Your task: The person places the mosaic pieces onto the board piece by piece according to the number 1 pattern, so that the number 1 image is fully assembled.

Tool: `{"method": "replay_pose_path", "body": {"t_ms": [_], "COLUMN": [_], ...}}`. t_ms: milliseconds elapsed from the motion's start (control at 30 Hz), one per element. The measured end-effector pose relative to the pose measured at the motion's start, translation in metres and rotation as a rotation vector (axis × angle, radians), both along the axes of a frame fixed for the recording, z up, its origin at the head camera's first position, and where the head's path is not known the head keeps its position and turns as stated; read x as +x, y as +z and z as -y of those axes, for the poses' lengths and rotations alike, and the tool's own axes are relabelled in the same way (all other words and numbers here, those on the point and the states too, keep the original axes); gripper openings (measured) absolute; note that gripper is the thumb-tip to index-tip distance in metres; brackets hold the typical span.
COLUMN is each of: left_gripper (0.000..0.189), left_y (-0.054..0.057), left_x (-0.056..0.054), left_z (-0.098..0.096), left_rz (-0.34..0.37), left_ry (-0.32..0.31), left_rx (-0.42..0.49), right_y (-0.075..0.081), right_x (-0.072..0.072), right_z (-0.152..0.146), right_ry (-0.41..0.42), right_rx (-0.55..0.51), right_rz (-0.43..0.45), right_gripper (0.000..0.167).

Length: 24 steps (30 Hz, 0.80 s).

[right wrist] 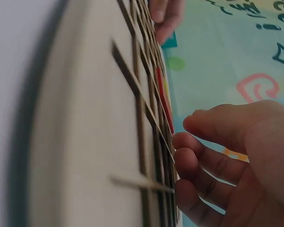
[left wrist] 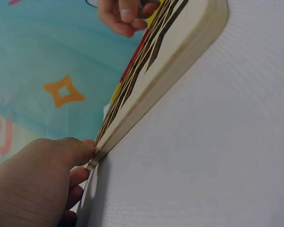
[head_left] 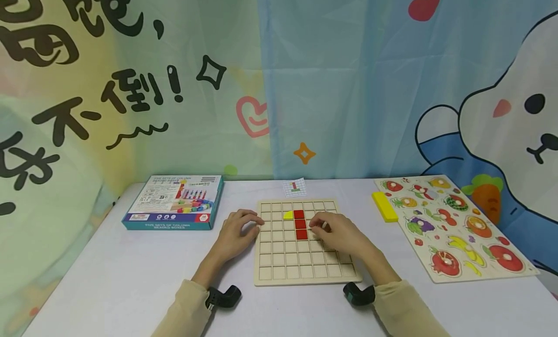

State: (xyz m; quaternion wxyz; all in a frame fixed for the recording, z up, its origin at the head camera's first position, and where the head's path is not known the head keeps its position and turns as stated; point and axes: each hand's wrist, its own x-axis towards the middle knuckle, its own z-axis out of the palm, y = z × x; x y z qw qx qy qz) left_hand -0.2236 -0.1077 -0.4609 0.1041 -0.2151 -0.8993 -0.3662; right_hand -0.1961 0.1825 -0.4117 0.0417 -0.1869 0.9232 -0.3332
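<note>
A wooden grid board [head_left: 276, 259] lies flat on the white table. Three red square tiles [head_left: 301, 224] form a column in its cells, and a yellow tile [head_left: 288, 215] sits left of the top one, its left corner cut away. My left hand [head_left: 235, 235] holds the board's left edge, thumb and fingertips on the rim in the left wrist view. Close over the cells right of the red column, my right hand [head_left: 337, 233] has its fingers loosely bent. In the right wrist view its thumb [right wrist: 213, 125] stands a little apart from the fingertips, with nothing visible between them.
Behind the board lies a small card [head_left: 295, 187] with a printed grid pattern. A boxed set [head_left: 174, 204] is at the back left. To the right are a yellow block [head_left: 385, 206] and a fruit puzzle board [head_left: 440, 252]. A printed curtain [head_left: 322, 85] hangs behind the table.
</note>
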Motion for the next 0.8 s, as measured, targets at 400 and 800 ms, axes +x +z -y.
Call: {"method": "replay_pose_path", "body": {"t_ms": [400,800], "left_gripper": [0.015,0.015], "left_y": [0.000,0.001], "left_x": [0.000,-0.001], "left_z": [0.000,0.000], "left_rz": [-0.010,0.033], "left_ry": [-0.001,0.003], "left_rx": [0.006,-0.014], "right_y": [0.012,0.015], "right_x": [-0.006,-0.007], "right_z": [-0.040,-0.071], "right_ry": [-0.012,0.018], "right_rx": [0.038,0.090], "right_rz": [0.046,0.174], "right_gripper": [0.016,0.012]}}
